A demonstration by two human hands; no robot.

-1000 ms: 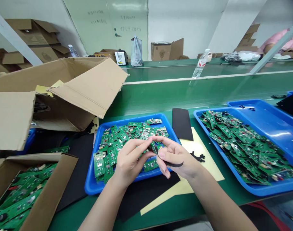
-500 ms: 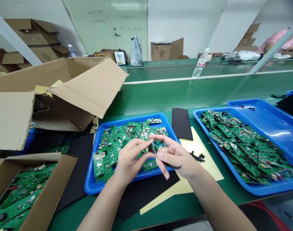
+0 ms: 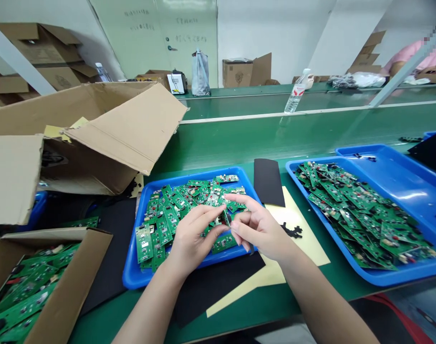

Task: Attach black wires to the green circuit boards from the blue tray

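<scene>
While the left hand (image 3: pixel 194 234) curls closed around a small green circuit board (image 3: pixel 224 219), held just above the tray's heap, the right hand (image 3: pixel 260 229) hangs open, gripping nothing, just beside it. Two blue trays (image 3: pixel 131 267) sit side by side, both piled with green boards (image 3: pixel 350 215).

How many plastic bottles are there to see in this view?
2. One plastic bottle stands on the far green conveyor; the other is at upper left, behind the open carton. More may be hidden.
</scene>
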